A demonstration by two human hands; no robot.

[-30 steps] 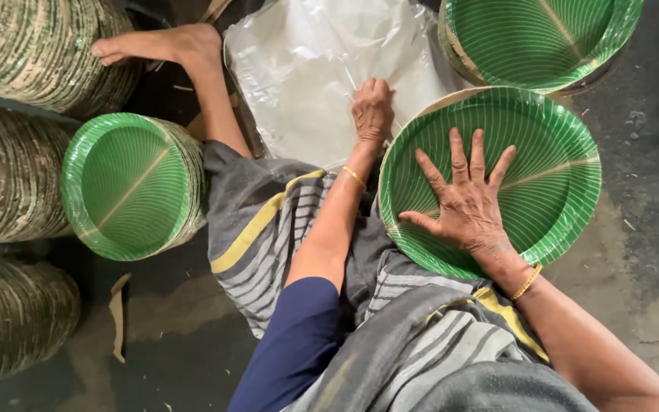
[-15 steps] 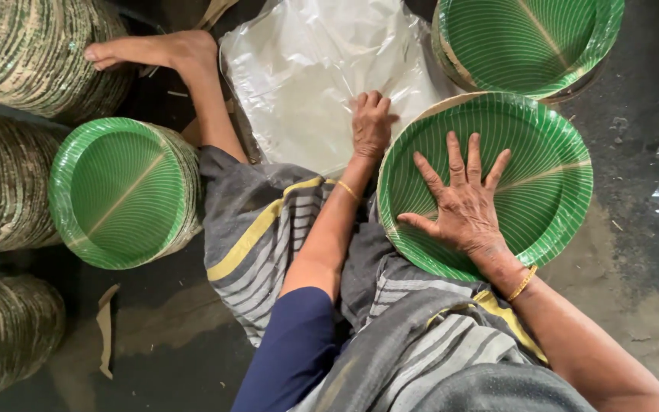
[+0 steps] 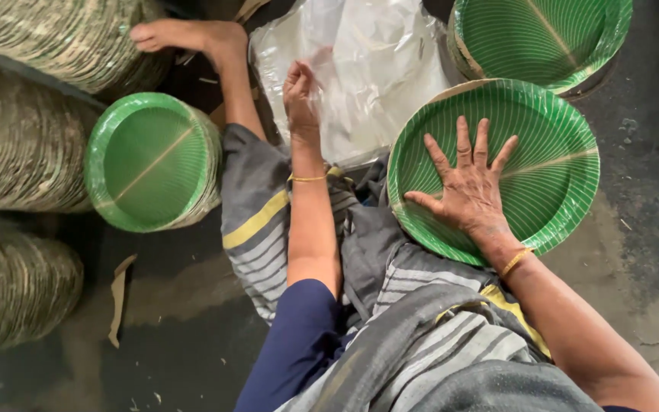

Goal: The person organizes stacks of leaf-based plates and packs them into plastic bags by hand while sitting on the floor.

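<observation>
Green ribbed plate [image 3: 551,164] lies on the lap under the flat, spread right hand [image 3: 470,191]; left hand [image 3: 301,95] pinches the clear plastic bag [image 3: 375,69]. Plate stacks [image 3: 154,164] stand beside.

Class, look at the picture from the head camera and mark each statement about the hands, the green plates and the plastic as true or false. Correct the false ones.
1. The right hand lies flat, fingers spread, on a green plate. True.
2. The left hand rests on the same plate. False: it is at the clear plastic sheet, apart from that plate.
3. A stack of green plates lies on its side to the person's left. True.
4. The right hand is closed in a fist. False: its fingers are stretched out and open.
5. A bare foot shows near the top of the view. True.
6. The plates are plain red. False: they are green with fine ribbed lines.
</observation>
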